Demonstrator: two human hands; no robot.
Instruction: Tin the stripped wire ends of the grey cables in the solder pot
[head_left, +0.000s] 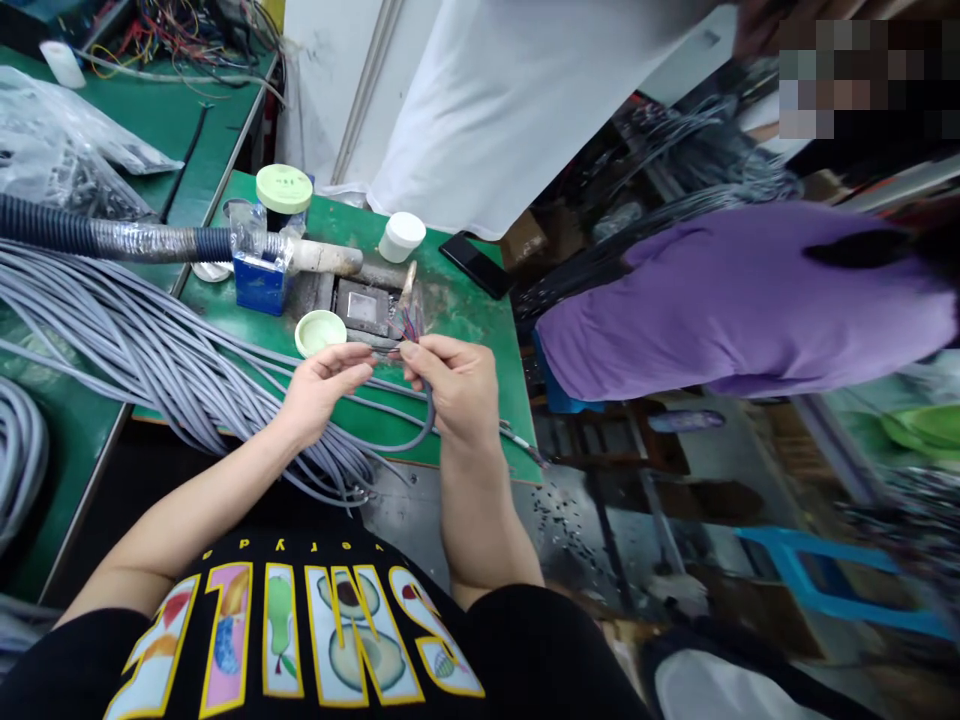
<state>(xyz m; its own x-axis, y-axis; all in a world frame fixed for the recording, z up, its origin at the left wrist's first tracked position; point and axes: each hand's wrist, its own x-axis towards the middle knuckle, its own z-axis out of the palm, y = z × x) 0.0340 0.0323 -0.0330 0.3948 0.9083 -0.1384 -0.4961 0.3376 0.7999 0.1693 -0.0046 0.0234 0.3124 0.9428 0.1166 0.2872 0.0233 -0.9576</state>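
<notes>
My right hand (456,388) is closed around the end of a grey cable (429,412), which bends down below the fingers. Thin coloured wires (409,325) fan out of the cable end above that hand. My left hand (324,392) is to the left, its fingertips pinched at thin wire ends (384,350) that reach across from the right hand. Just beyond the hands is a solder pot (363,306) with a shiny square of metal in its middle. A pale green shallow lid (320,332) lies behind my left fingers.
A bundle of grey cables (187,350) covers the left of the green table (480,330). A fume hose (150,242) ends over the pot, beside a blue box (259,283). Also there are a green-lidded jar (284,188), white tub (402,237) and phone (475,265). A person in purple (750,300) is at right.
</notes>
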